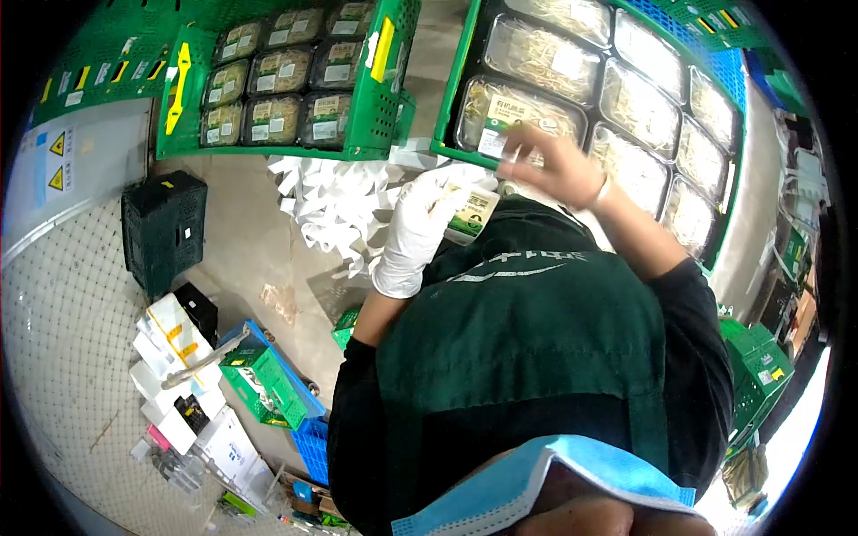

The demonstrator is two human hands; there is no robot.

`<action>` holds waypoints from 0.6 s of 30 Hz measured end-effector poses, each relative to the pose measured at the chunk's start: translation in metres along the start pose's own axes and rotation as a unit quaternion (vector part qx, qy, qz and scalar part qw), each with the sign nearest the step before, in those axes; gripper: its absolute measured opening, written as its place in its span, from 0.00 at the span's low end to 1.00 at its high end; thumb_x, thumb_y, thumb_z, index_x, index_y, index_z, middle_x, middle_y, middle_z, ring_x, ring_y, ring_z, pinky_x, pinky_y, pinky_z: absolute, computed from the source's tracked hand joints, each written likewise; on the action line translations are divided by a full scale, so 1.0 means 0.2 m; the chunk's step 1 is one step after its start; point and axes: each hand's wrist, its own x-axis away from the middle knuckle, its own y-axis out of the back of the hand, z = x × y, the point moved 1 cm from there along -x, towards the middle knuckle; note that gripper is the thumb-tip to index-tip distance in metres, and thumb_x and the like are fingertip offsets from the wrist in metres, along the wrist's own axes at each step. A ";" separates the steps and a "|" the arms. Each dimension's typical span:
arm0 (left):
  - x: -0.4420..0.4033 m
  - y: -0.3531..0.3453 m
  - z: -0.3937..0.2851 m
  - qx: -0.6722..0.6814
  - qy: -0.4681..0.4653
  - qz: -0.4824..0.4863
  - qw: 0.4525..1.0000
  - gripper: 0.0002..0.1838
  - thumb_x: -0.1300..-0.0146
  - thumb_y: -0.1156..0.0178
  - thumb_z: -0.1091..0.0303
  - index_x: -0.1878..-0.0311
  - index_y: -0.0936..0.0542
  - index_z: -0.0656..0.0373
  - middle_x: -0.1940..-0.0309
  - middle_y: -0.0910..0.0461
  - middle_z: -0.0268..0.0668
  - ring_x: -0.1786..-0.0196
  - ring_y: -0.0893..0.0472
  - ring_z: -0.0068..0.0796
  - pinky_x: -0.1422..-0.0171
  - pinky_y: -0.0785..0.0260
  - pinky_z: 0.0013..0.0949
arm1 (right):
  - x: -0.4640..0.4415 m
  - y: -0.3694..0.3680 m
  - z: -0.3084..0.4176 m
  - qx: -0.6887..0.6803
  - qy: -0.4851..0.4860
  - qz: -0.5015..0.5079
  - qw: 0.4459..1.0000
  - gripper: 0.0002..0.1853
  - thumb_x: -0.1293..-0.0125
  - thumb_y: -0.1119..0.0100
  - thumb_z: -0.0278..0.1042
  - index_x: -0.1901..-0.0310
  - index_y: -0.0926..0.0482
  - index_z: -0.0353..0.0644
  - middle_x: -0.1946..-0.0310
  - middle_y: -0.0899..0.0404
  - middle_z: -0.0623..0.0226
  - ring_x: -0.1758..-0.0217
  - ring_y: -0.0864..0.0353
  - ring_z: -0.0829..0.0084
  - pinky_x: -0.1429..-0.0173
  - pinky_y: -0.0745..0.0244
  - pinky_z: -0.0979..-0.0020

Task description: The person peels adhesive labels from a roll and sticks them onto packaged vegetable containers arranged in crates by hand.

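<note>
My left hand point(414, 234), in a white glove, is closed around a stack or roll of green-and-white labels point(471, 217) in front of my apron. My bare right hand point(565, 170) is over the near left corner of a green crate point(444, 116), its fingers bent and apart beside a label point(502, 121). That label lies on the film of a black tray of bean sprouts point(559, 114). Whether the fingertips touch it I cannot tell. Several more sprout trays point(636, 105) fill the crate, some bearing small white stickers.
At the back left, another green crate point(366, 89) holds several labelled packs point(275, 118). White backing strips point(326, 201) lie heaped below it. A black crate point(164, 228) stands at left, with boxes and a green-and-blue crate point(268, 384) lower down. More green crates point(752, 375) stand at right.
</note>
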 end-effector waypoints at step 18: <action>-0.12 0.08 -0.01 0.061 0.135 -0.071 0.986 0.14 0.51 0.51 0.82 0.57 0.29 0.68 0.67 0.24 0.37 0.64 0.24 0.22 0.58 0.31 0.23 | -0.53 0.33 -0.56 0.510 0.004 -0.178 0.842 0.23 0.44 0.50 0.51 0.55 0.34 0.40 0.61 0.30 0.58 0.53 0.32 0.62 0.55 0.32 0.65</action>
